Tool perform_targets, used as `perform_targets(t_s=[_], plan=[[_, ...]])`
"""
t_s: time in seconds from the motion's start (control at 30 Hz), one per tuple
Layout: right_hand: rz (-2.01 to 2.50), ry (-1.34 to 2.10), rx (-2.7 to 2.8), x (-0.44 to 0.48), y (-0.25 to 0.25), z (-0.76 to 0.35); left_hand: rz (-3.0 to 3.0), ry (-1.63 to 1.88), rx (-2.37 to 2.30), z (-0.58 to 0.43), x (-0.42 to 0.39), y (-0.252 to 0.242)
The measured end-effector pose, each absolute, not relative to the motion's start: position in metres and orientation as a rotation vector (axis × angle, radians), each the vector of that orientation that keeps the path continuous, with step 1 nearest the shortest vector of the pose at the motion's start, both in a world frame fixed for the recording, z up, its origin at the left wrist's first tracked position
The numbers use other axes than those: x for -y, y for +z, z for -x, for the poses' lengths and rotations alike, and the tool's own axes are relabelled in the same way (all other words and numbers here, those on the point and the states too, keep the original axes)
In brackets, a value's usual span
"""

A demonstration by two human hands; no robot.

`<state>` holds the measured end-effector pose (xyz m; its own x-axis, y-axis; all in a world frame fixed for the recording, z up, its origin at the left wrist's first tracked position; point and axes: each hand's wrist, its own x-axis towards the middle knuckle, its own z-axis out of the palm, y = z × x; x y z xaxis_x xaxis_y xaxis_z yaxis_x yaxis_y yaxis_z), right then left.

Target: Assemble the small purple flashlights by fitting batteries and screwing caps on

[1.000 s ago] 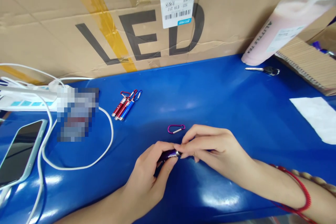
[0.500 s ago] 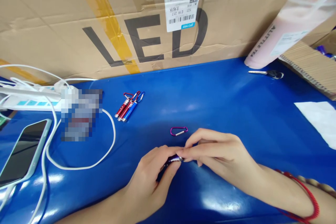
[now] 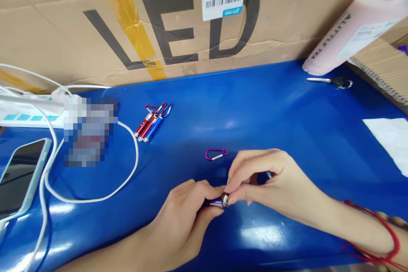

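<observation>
Between thumb and fingers, my left hand (image 3: pixel 188 212) holds a small purple-blue cylinder (image 3: pixel 216 202) with a silver end pointing right. The thumb and index fingertips of my right hand (image 3: pixel 270 178) pinch at that silver end; a small shiny bit shows behind its curled fingers, too hidden to name. Just beyond the hands, a purple carabiner (image 3: pixel 216 154) lies on the blue table (image 3: pixel 255 114). Farther back to the left, two red pens and a blue pen (image 3: pixel 154 128) with small carabiners lie side by side.
A cardboard box (image 3: pixel 178 29) stands along the back. On the left are a phone (image 3: pixel 24 174), white cables (image 3: pixel 137 153), a power strip (image 3: pixel 32 112) and a blurred item (image 3: pixel 91 131). To the right are a drink cup (image 3: pixel 347 29), a key (image 3: pixel 338 82) and white paper (image 3: pixel 390 140).
The view has shifted slightly. My right fingers have moved onto the silver end, which now shows more clearly past my left fingertips. A shiny bit has appeared behind my right fingers.
</observation>
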<state>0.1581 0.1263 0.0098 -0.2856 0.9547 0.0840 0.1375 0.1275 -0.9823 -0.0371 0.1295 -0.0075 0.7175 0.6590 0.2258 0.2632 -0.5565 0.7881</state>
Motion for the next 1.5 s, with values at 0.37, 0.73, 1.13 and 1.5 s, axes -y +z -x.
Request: perform_targets(t_s=[0.37, 0.73, 1.13, 1.5], plan=[[1.11, 1.502, 1.479, -0.13, 0.01, -0.16, -1.928, 0.555, -0.754, 0.037, -0.126, -0.002], [1.221, 1.681, 1.438, -0.131, 0.01, -0.162, -1.713, 0.426, -0.97, 0.033, -0.132, 0.0], [1.296, 1.366, 1.764, -0.136, 0.006, -0.167, -1.69, 0.63, -1.005, 0.034, -0.128, -0.001], [1.306, 1.424, 2.278, -0.139, 0.021, -0.205, -1.675, 0.594, -0.974, 0.035, -0.125, -0.003]])
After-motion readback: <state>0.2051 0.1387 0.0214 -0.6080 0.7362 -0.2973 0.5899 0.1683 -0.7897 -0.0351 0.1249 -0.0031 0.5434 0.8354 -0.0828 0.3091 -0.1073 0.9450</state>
